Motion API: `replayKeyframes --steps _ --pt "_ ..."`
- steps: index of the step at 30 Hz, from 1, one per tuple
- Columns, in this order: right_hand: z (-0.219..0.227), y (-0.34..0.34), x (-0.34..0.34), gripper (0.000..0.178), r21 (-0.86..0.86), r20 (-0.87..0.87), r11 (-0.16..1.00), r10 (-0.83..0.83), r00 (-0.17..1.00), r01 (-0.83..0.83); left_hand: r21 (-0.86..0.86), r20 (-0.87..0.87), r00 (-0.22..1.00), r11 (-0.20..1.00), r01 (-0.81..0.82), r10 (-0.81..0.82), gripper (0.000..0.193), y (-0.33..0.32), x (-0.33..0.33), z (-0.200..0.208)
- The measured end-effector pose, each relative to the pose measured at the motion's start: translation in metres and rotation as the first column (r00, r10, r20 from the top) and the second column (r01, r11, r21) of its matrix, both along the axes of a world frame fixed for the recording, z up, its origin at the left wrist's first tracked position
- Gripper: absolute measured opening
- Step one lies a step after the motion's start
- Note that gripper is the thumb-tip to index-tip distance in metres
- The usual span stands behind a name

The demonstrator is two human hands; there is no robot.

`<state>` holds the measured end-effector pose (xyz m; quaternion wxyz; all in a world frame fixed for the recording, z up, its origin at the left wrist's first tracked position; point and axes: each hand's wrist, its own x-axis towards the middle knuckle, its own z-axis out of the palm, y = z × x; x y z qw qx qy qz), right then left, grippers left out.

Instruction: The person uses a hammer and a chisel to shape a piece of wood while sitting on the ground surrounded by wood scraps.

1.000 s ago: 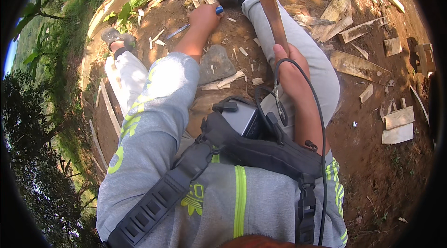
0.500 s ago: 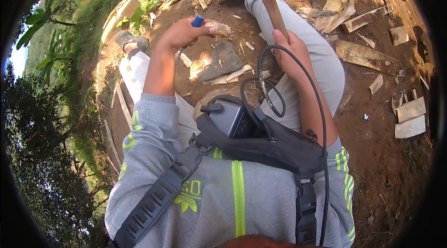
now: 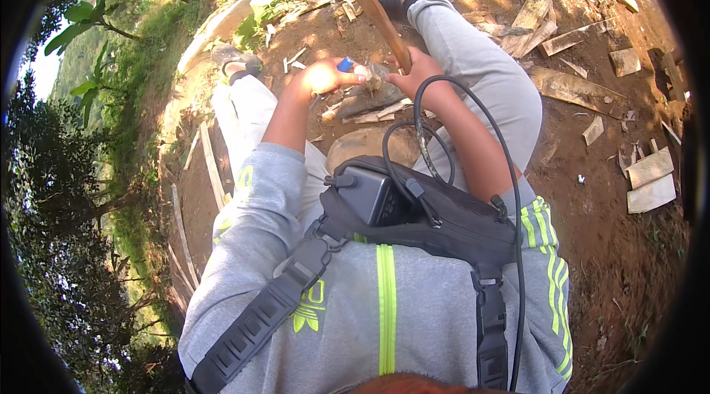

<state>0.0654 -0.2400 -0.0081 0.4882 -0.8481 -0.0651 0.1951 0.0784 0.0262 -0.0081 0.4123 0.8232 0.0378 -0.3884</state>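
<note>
My left hand (image 3: 324,78) is closed around a blue-handled tool (image 3: 345,64), whose kind I cannot make out, its blue end showing above the fingers. At the fingertips of the same hand is a small pale piece of wood (image 3: 373,83). My right hand (image 3: 423,76) grips a hammer by its wooden handle (image 3: 384,30), with the dark head pointing away from me near my right shoe. The right fingertips come close to the wood piece; whether they touch it, I cannot tell. Beneath both hands lies a grey stone (image 3: 361,103).
A rounded brown stone (image 3: 370,144) sits between my legs. Split boards (image 3: 577,89) and wood chips are scattered over the dirt at the right. A black cable (image 3: 484,109) loops past my right forearm from the chest pouch (image 3: 458,225). Greenery borders the left side.
My right hand has swung inward and left with the hammer, close to my left hand. The left hand has shifted right and slightly down, still holding the blue-handled tool and the wood piece.
</note>
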Motion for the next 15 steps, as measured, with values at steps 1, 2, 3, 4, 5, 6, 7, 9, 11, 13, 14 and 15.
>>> replayKeyframes --steps 1,2,3,4,5,6,7,9,11,13,14,15 --pt "0.001 0.013 0.002 0.049 -0.043 0.007 0.998 0.054 0.999 -0.053 -0.036 -0.010 0.999 0.999 -0.037 0.037 0.057 0.008 -0.007 -0.007" --pt "0.003 0.022 0.004 0.049 -0.087 0.015 0.992 0.089 0.996 -0.087 -0.072 -0.018 0.998 0.996 -0.056 0.055 0.056 0.012 -0.010 -0.013" --pt "0.001 0.028 0.008 0.050 -0.131 0.021 0.984 0.125 0.992 -0.121 -0.109 -0.028 0.997 0.991 -0.076 0.074 0.055 0.016 -0.010 -0.020" --pt "-0.025 0.030 0.013 0.049 -0.118 0.069 0.985 0.138 0.988 -0.129 -0.116 -0.052 0.992 0.986 -0.118 0.113 0.054 0.014 -0.008 -0.018" --pt "-0.029 0.031 0.012 0.049 -0.122 0.066 0.982 0.150 0.987 -0.141 -0.116 -0.079 0.983 0.978 -0.174 0.165 0.053 0.011 -0.011 -0.018" --pt "-0.033 0.030 0.011 0.048 -0.126 0.062 0.980 0.163 0.985 -0.154 -0.115 -0.106 0.970 0.966 -0.230 0.218 0.051 0.009 -0.012 -0.017" --pt "-0.034 0.030 0.005 0.047 -0.131 0.046 0.976 0.179 0.983 -0.172 -0.145 -0.112 0.966 0.958 -0.246 0.231 0.049 0.009 -0.015 -0.021" --pt "-0.035 0.035 0.003 0.045 -0.157 -0.006 0.977 0.143 0.990 -0.142 -0.203 -0.125 0.958 0.939 -0.278 0.257 0.046 0.010 -0.014 -0.027" --pt "-0.026 0.035 0.005 0.045 -0.194 -0.021 0.973 0.123 0.992 -0.125 -0.259 -0.136 0.956 0.922 -0.287 0.260 0.045 0.010 -0.014 -0.036" --pt "-0.036 0.032 0.005 0.047 -0.156 -0.005 0.983 0.102 0.995 -0.102 -0.304 -0.144 0.957 0.909 -0.286 0.253 0.045 0.011 -0.016 -0.043" --pt "-0.029 0.030 0.006 0.048 -0.143 -0.015 0.984 0.110 0.994 -0.110 -0.319 -0.129 0.962 0.909 -0.269 0.239 0.046 0.011 -0.018 -0.043" --pt "-0.024 0.029 0.007 0.048 -0.130 -0.025 0.984 0.117 0.993 -0.119 -0.334 -0.114 0.968 0.909 -0.251 0.225 0.047 0.011 -0.020 -0.043"
